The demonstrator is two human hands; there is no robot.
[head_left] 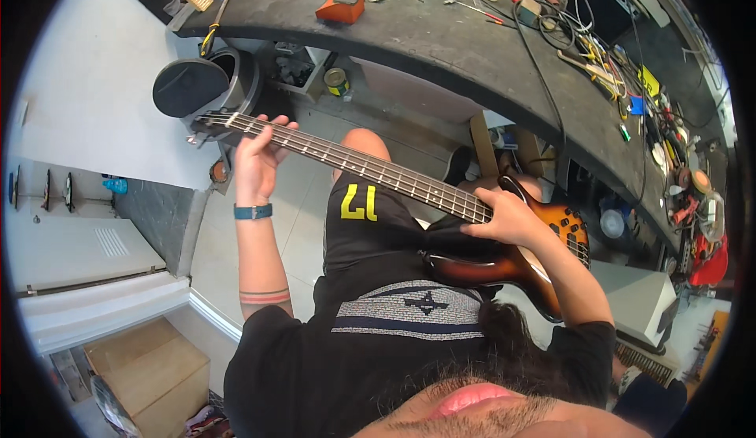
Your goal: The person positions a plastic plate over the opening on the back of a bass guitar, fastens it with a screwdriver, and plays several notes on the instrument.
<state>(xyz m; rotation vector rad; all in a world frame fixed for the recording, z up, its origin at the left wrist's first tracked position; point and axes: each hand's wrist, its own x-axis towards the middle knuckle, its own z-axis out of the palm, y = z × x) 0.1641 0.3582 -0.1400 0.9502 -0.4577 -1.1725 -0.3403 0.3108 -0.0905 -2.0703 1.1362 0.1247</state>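
A sunburst electric bass guitar (pixel 465 271) lies across my lap, its body toward the right and its long neck reaching up to the left. My left hand (pixel 258 155) is closed around the neck close to the nut, fingers curled over the strings and a blue watch band on the wrist. The black headstock (pixel 209 124) sticks out past it. At the body end of the fretboard, my right hand (pixel 510 219) lies across the strings, thumb and fingers on opposite sides of the fretboard. Part of that hand's grip is hidden behind its back.
Ahead curves a dark workbench (pixel 441 36) with scattered tools, cables and an orange-brown block (pixel 340 8). Near the headstock stands a bin with a black lid (pixel 189 88). A can (pixel 336 82) sits under the bench. A cardboard box (pixel 147 365) is at lower left.
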